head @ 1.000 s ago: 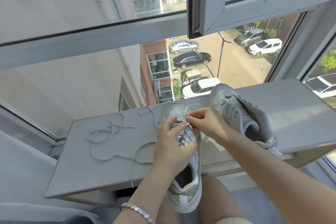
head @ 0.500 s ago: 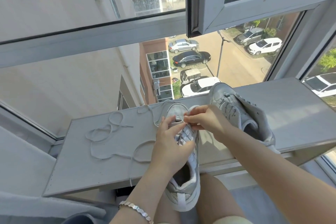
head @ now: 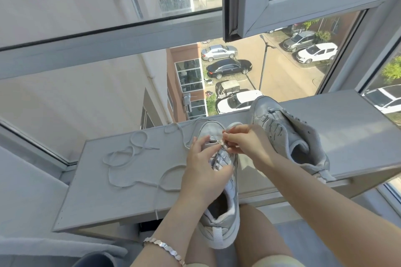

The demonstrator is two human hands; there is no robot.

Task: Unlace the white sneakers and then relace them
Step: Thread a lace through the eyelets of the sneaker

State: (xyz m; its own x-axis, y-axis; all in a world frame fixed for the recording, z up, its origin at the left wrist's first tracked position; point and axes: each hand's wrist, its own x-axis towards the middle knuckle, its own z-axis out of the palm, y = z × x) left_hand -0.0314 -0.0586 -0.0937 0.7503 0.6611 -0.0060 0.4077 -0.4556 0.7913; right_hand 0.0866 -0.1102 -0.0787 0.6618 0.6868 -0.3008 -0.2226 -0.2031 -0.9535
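A white sneaker [head: 221, 219] lies toe-away on the grey sill board [head: 121, 191], its heel hanging over the near edge above my knees. My left hand [head: 204, 171] rests on its upper, fingers curled around the tongue and eyelet area. My right hand [head: 243, 143] pinches the white lace at the eyelets near the toe. A loose lace [head: 130, 165] trails in loops across the board to the left. The second white sneaker [head: 284, 136] lies to the right, tipped on its side, laced.
The board runs along a window; an open sash frame [head: 232, 6] hangs above the shoes. Beyond the glass are a building wall and parked cars far below. My bare knees [head: 256, 240] sit under the board's near edge.
My right hand has shifted slightly toward the toe, drawing the lace at the eyelets. The left hand keeps its hold on the sneaker. The view has tilted a little.
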